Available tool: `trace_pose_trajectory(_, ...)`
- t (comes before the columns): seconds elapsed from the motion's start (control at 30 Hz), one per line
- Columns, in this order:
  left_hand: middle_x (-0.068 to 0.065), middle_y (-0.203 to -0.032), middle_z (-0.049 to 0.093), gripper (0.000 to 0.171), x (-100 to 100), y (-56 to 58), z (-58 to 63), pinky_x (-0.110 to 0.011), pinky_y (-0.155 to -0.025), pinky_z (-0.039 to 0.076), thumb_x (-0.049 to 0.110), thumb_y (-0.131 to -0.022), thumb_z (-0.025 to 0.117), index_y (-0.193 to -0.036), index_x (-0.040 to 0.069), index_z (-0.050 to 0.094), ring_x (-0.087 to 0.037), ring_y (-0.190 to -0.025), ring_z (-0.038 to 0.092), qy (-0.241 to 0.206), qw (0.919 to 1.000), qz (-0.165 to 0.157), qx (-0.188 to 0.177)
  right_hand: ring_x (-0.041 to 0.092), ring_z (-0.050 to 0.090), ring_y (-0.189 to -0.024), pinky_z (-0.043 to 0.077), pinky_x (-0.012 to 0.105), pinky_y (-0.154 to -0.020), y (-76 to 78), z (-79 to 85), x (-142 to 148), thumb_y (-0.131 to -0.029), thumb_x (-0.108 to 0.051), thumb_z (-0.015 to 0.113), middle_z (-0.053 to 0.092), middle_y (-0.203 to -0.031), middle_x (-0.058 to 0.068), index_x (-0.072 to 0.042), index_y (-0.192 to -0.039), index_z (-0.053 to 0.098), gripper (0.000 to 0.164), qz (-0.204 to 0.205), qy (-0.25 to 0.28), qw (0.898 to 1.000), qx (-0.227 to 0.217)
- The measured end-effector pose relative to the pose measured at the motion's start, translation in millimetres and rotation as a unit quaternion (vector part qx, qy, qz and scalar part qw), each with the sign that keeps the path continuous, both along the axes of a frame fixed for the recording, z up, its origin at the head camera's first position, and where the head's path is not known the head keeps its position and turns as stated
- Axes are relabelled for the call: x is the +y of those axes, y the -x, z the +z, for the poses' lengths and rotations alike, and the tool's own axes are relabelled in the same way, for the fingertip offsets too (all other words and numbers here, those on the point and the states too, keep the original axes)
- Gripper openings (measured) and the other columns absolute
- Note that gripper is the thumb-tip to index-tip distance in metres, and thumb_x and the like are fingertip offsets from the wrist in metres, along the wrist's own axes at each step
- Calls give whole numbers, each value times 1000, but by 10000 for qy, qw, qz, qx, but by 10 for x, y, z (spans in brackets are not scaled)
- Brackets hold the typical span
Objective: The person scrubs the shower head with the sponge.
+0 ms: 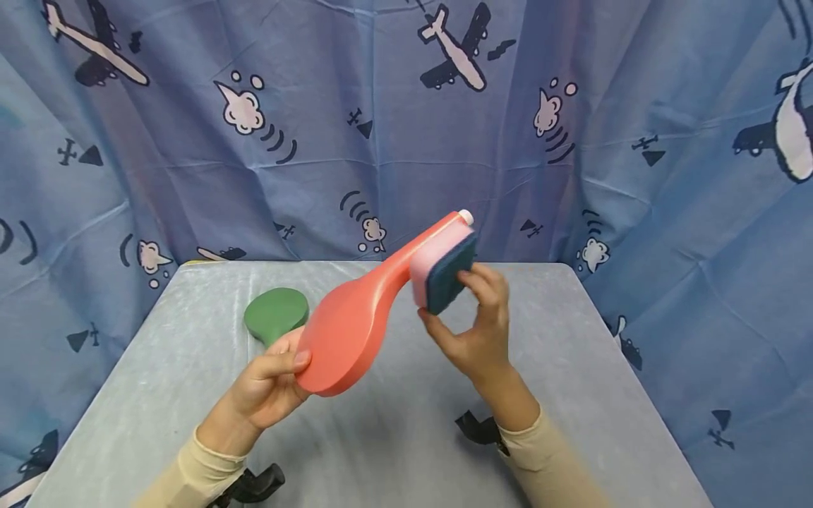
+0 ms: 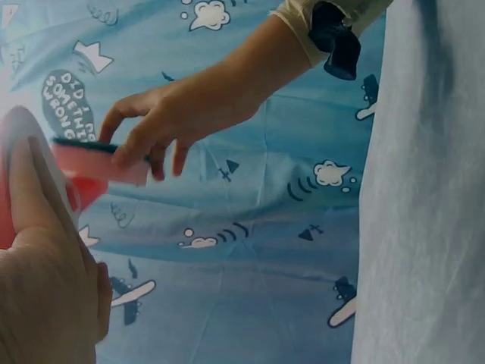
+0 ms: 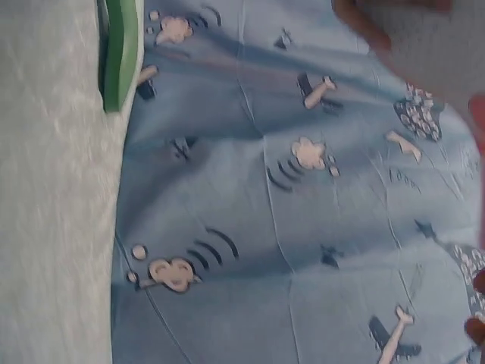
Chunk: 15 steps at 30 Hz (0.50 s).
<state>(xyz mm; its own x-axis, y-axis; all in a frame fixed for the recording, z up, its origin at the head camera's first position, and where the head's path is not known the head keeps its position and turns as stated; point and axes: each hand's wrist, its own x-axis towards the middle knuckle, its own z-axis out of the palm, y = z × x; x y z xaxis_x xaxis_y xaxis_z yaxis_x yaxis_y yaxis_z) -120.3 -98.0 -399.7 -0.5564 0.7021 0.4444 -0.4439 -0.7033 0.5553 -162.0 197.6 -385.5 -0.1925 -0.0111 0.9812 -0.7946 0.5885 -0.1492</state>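
My left hand point(image 1: 273, 381) grips a red paddle-shaped thing point(image 1: 343, 324) by the edge of its broad, rounded end, thumb on the flat face. Its narrow neck points up and to the right and ends in a white tip point(image 1: 466, 216). In my right hand point(image 1: 483, 328) is a two-layer scouring sponge point(image 1: 451, 271), pinched between thumb and fingers. The sponge's pink side lies along the red neck, with the dark green pad facing outward. The left wrist view shows the right hand point(image 2: 182, 114) over the sponge point(image 2: 98, 163) from the side.
A green paddle-shaped thing point(image 1: 276, 314) lies on the table behind the left hand, its narrow part hidden. The pale grey table point(image 1: 571, 395) stands below both hands. A blue curtain with airplane prints point(image 1: 317, 141) hangs behind and at both sides.
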Motion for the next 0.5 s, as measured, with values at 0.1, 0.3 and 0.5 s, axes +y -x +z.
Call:
trace_pose_trajectory(0.1, -13, -129, 65, 37, -34, 27, -16, -29, -104, 53, -2, -107, 26, -138, -4, 47, -21, -115, 68, -84, 9997, 37, -245, 37, 56, -100, 40, 50, -89, -41, -34, -138, -88, -41, 76, 61, -112, 23, 0, -122, 57, 56, 687, -700, 9952, -10)
trace_pose_trajectory(0.3, -14, -129, 66, 40, -150, 127, -17, -30, -100, 55, -7, -106, 25, -140, -2, 46, -22, -114, 70, 198, 9984, 520, 42, 31, 56, -101, 40, 48, -86, -87, -107, -246, -90, -41, 69, 60, -112, 17, -3, -126, 58, 54, 1488, -1006, 9819, -608)
trace_pose_trajectory(0.5, -12, -129, 67, 50, -213, 124, 83, -34, -94, 58, -14, -99, 36, -146, 2, 37, -23, -111, 71, 1077, 9854, 1143, 655, 37, 55, -102, 35, 54, -88, -32, -49, -66, -87, -40, 74, 60, -114, 21, -8, -129, 59, 55, -442, -369, 9959, -694)
